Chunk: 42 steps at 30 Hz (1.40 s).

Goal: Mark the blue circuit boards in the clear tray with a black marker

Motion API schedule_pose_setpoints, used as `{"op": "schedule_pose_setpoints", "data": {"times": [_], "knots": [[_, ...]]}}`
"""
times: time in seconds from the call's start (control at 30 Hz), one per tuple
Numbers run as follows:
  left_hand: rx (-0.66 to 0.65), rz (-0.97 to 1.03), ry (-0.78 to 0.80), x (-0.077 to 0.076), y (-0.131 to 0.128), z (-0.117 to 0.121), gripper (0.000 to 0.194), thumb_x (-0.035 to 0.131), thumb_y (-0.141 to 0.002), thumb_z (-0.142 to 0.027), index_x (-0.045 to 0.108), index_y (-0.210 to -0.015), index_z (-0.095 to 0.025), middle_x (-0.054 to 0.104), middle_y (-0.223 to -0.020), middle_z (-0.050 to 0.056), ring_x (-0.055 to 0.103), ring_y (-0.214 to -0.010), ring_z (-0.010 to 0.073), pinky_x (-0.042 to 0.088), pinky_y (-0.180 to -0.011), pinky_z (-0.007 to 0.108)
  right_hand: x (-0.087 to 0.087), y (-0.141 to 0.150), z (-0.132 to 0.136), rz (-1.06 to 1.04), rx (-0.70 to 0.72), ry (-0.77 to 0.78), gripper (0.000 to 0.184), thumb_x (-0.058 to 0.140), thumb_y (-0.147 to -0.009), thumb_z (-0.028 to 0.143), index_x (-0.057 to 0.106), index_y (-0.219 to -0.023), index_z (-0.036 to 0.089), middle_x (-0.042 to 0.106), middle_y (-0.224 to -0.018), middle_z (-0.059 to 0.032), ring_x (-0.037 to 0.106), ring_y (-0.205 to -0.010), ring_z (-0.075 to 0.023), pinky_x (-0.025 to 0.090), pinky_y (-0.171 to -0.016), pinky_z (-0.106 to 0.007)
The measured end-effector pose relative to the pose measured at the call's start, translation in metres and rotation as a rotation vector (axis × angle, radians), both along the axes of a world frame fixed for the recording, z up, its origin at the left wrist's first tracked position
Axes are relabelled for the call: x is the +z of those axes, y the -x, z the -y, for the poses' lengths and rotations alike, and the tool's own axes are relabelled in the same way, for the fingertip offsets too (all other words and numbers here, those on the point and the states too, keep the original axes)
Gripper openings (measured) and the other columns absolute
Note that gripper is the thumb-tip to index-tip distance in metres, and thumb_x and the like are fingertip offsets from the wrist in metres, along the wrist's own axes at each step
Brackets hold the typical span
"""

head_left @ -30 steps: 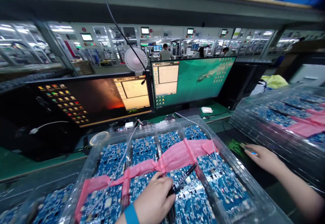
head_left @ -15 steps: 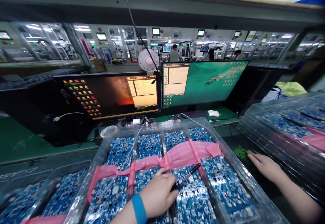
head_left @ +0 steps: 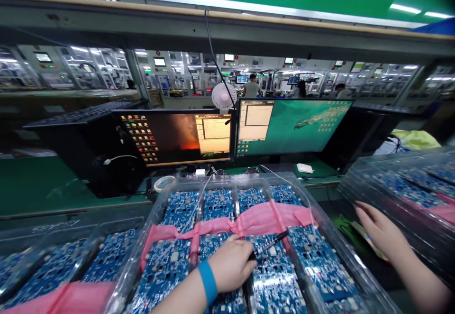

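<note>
My left hand (head_left: pixel 232 263), with a blue band (head_left: pixel 207 281) on the wrist, is closed around a black marker pen (head_left: pixel 272 242). The pen points up and to the right, over blue circuit boards (head_left: pixel 313 262) lying in a clear plastic tray (head_left: pixel 322 217). Pink strips (head_left: pixel 261 218) run across between the boards. To the right of the tray, my right hand (head_left: pixel 381 231) is held with its fingers stretched out. Beneath it, partly covered, is a flat pale yellow-green item (head_left: pixel 368 239) on a dark surface; its kind is unclear.
Two monitors (head_left: pixel 177 138) (head_left: pixel 295 126) stand behind the tray, with a small fan (head_left: pixel 223 96) above them. Further trays of boards lie at the left (head_left: pixel 67 266) and right (head_left: pixel 405 181). A tape roll (head_left: pixel 164 183) and a thin white cable (head_left: pixel 188 217) are near the middle tray.
The view has tilted up and shifted left. My right hand has lifted and turned, exposing the flat yellow-green item beneath it. My left hand still grips the marker pen over the boards.
</note>
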<state>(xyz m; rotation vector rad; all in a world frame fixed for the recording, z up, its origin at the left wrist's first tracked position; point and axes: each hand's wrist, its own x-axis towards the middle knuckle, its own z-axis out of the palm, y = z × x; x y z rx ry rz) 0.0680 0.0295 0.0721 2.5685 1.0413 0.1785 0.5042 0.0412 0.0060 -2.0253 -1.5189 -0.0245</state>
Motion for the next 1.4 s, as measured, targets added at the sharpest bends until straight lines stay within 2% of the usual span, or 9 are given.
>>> {"op": "schedule_pose_setpoints", "data": {"times": [0.23, 0.37, 0.47, 0.77, 0.9, 1.07, 1.17, 1.3, 1.4], "knots": [[-0.072, 0.072, -0.147, 0.045, -0.009, 0.026, 0.022, 0.04, -0.084, -0.029, 0.049, -0.103, -0.022, 0.062, -0.087, 0.003, 0.058, -0.077, 0.0201, 0.043, -0.066, 0.031, 0.089, 0.179, 0.063, -0.054, 0.811, -0.025, 0.033, 0.053, -0.079, 0.04, 0.048, -0.108, 0.024, 0.057, -0.097, -0.0036, 0.055, -0.087, -0.0191, 0.048, -0.073, -0.028], [-0.183, -0.03, -0.218, 0.051, -0.015, 0.05, 0.021, 0.045, -0.08, -0.039, 0.053, -0.088, -0.02, 0.061, -0.071, 0.001, 0.058, -0.062, 0.0191, 0.041, -0.053, 0.028, 0.099, 0.225, 0.073, -0.05, 1.234, -0.1, 0.018, 0.043, -0.087, 0.039, 0.051, -0.083, 0.023, 0.057, -0.067, 0.001, 0.054, -0.061, -0.0132, 0.043, -0.056, -0.023], [-0.184, -0.044, -0.274, 0.043, -0.011, 0.061, 0.03, 0.045, -0.08, -0.047, 0.052, -0.077, -0.018, 0.06, -0.066, 0.001, 0.057, -0.058, 0.0175, 0.039, -0.048, 0.028, 0.097, 0.24, 0.07, 0.062, 1.396, -0.193, 0.034, 0.022, -0.094, 0.032, 0.053, -0.084, 0.022, 0.057, -0.063, 0.0004, 0.052, -0.058, -0.012, 0.036, -0.054, -0.025], [-0.092, -0.044, -0.289, 0.025, 0.014, 0.084, 0.055, 0.022, -0.084, -0.056, 0.05, -0.056, -0.018, 0.055, -0.048, 0.001, 0.051, -0.043, 0.0139, 0.028, -0.04, 0.027, 0.088, 0.267, 0.089, 0.061, 1.479, -0.004, 0.037, 0.023, -0.095, 0.04, 0.055, -0.09, 0.022, 0.061, -0.073, 0.0024, 0.056, -0.065, -0.0115, 0.035, -0.056, -0.025], [-0.002, 0.025, -0.238, 0.024, 0.03, 0.095, 0.062, 0.015, -0.082, -0.06, 0.048, -0.051, -0.019, 0.051, -0.042, 0.001, 0.05, -0.04, 0.0132, 0.024, -0.038, 0.027, 0.104, 0.291, 0.091, 0.092, 1.532, 0.103, 0.047, 0.015, -0.095, 0.04, 0.057, -0.09, 0.021, 0.061, -0.071, -0.0003, 0.056, -0.064, -0.0128, 0.037, -0.056, -0.025], [0.21, 0.125, -0.147, 0.034, 0.063, 0.114, 0.053, 0.025, -0.078, -0.061, 0.051, -0.059, -0.019, 0.054, -0.052, 0.001, 0.051, -0.05, 0.0156, 0.034, -0.046, 0.027, 0.122, 0.31, 0.088, -0.047, 1.596, -0.085, 0.051, 0.015, -0.093, 0.042, 0.06, -0.091, 0.02, 0.058, -0.06, -0.0021, 0.053, -0.056, -0.0144, 0.04, -0.053, -0.027], [0.475, 0.141, -0.044, 0.035, 0.087, 0.119, 0.033, 0.028, -0.086, -0.041, 0.052, -0.087, -0.018, 0.058, -0.077, 0.005, 0.053, -0.069, 0.0183, 0.041, -0.061, 0.03, 0.115, 0.318, 0.071, -0.344, 1.336, -0.074, 0.044, 0.022, -0.09, 0.039, 0.063, -0.085, 0.021, 0.06, -0.069, -0.0037, 0.055, -0.064, -0.0161, 0.043, -0.057, -0.027], [0.611, -0.023, -0.017, 0.021, 0.108, 0.119, 0.025, 0.026, -0.088, -0.023, 0.049, -0.096, -0.017, 0.056, -0.089, 0.008, 0.051, -0.083, 0.0212, 0.04, -0.074, 0.037, 0.087, 0.357, 0.033, -0.721, 0.787, 0.449, 0.029, 0.035, -0.082, 0.032, 0.061, -0.077, 0.018, 0.057, -0.061, -0.001, 0.053, -0.051, -0.0142, 0.039, -0.043, -0.022], [0.562, -0.123, 0.018, 0.009, 0.113, 0.117, 0.025, 0.027, -0.088, -0.021, 0.051, -0.092, -0.017, 0.056, -0.085, 0.007, 0.051, -0.082, 0.0217, 0.039, -0.075, 0.038, 0.062, 0.398, 0.01, -0.819, 0.772, 0.527, 0.026, 0.036, -0.08, 0.029, 0.059, -0.077, 0.017, 0.056, -0.057, 0.001, 0.052, -0.048, -0.0122, 0.038, -0.042, -0.02]]}}
